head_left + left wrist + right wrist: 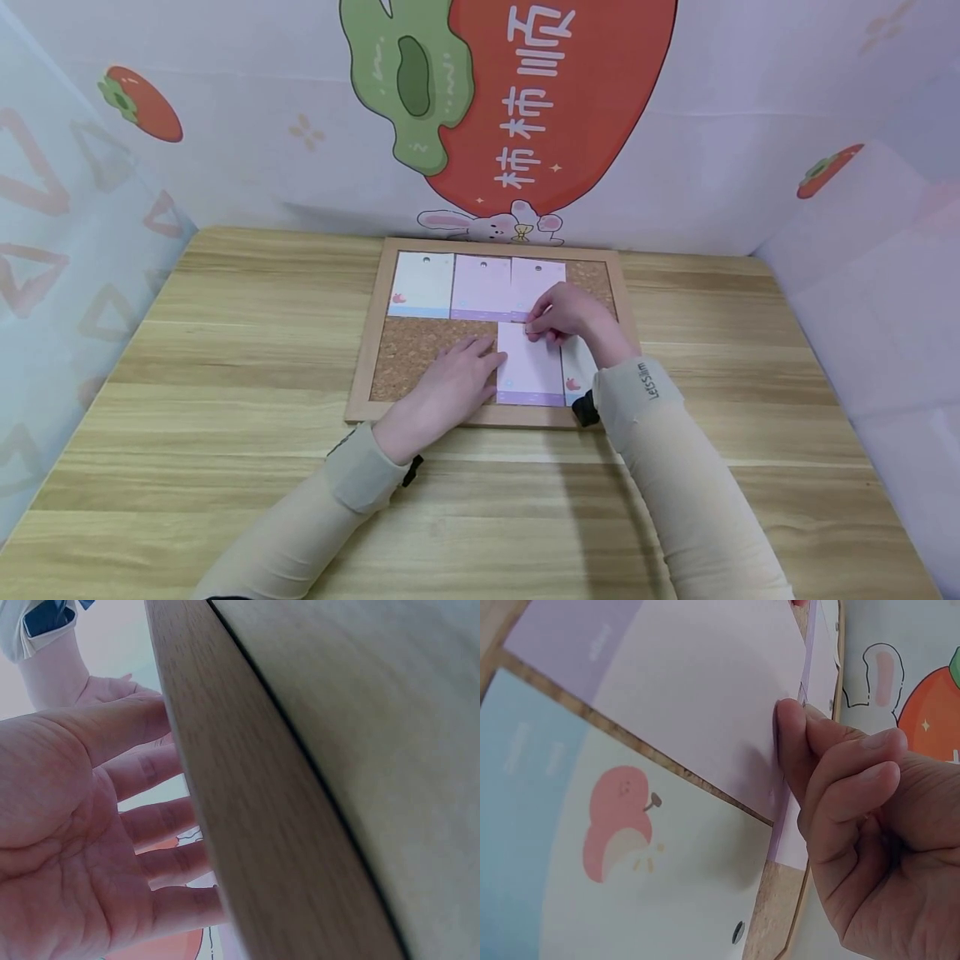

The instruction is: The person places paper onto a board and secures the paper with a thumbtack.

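Note:
A lilac note card (529, 367) with a purple lower band lies on the lower half of a wood-framed corkboard (420, 358). At its top edge the thumb and forefinger of my right hand (566, 317) pinch a thumbtack, mostly hidden by the fingertips; its thin dark edge shows in the right wrist view. My left hand (461, 375) lies on the cork with fingers extended, fingertips at the card's left edge. Right of that card is a white card (667, 825) with a red fruit print, a silver tack (738, 932) near its top, partly behind my right wrist in the head view.
Along the board's top row hang a white card (422, 285) and two lilac cards, one (482, 287) in the middle, each with a tack at the top. The board lies on a wood-grain table (247, 350) near a printed backdrop (255, 158).

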Available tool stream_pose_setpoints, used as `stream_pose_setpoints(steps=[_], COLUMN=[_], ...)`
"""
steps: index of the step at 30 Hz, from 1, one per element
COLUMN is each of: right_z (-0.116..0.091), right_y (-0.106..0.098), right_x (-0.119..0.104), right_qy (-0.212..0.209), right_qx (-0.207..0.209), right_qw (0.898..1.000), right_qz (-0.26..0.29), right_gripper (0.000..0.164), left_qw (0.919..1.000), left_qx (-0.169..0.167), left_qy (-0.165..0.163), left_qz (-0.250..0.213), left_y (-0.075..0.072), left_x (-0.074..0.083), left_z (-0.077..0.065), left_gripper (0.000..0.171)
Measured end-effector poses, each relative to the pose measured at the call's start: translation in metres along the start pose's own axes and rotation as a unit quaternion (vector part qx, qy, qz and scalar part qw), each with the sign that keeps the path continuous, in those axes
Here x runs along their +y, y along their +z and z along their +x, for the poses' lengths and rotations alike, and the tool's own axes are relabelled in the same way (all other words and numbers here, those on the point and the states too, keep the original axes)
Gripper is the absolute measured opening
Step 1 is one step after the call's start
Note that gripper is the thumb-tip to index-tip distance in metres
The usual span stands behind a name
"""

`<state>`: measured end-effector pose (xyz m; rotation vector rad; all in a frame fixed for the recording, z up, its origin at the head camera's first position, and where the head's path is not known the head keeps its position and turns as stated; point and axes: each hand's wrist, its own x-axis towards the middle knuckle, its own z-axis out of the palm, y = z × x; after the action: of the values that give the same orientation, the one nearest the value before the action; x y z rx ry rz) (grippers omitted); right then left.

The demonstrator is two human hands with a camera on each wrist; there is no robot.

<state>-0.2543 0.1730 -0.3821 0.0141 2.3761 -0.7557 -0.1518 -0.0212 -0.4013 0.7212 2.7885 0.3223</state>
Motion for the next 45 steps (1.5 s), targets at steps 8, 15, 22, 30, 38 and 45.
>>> stream_pose_setpoints(steps=[8, 15, 22, 30, 38, 45], right_z=[0.003, 0.003, 0.002, 0.000, 0.001, 0.003], right_y=[0.000, 0.000, -0.001, -0.002, -0.002, -0.002], right_x=[-0.001, -0.003, -0.006, -0.009, -0.011, -0.010], right_qy=[0.005, 0.005, 0.013, 0.019, 0.025, 0.029], right_qx=[-0.004, -0.009, -0.017, -0.025, -0.034, -0.044], right_qw=[1.000, 1.000, 1.000, 0.999, 0.999, 0.999], right_qz=[-0.009, -0.002, 0.007, 0.009, 0.000, -0.003], right_gripper=[0.013, 0.013, 0.014, 0.012, 0.011, 0.011], left_qw=[1.0000, 0.9999, 0.9998, 0.9999, 0.9998, 0.9998], left_qx=[-0.006, -0.012, -0.013, -0.011, -0.013, -0.014], left_qy=[-0.006, -0.010, -0.008, -0.009, -0.013, -0.010], left_qz=[0.002, 0.005, 0.008, 0.008, 0.008, 0.009], left_y=[-0.001, -0.001, -0.001, 0.000, 0.000, 0.000], left_x=[0.001, 0.001, 0.001, 0.000, 0.000, 0.000], left_z=[0.000, 0.001, 0.001, 0.001, 0.001, 0.001], left_gripper=[0.047, 0.048, 0.048, 0.048, 0.048, 0.048])
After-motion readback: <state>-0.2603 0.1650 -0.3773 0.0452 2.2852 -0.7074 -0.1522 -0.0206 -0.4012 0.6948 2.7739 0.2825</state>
